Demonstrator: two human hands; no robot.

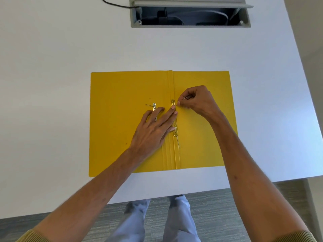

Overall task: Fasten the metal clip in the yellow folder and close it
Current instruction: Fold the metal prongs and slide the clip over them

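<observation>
A yellow folder (120, 123) lies open and flat on the white table. Along its spine runs a brass metal clip strip (175, 130), with a thin prong sticking out below it. A second loose brass clip piece (154, 106) lies on the left flap, partly under my fingers. My left hand (153, 130) rests flat across the spine, its fingertips pressing on the strip. At the strip's upper end, my right hand (197, 102) pinches a thin metal prong between thumb and forefinger.
The white table (52, 84) has a grey cable box (190, 14) open at the far edge, with a black cable leading into it. The table's near edge runs just below the folder, above grey carpet and my legs.
</observation>
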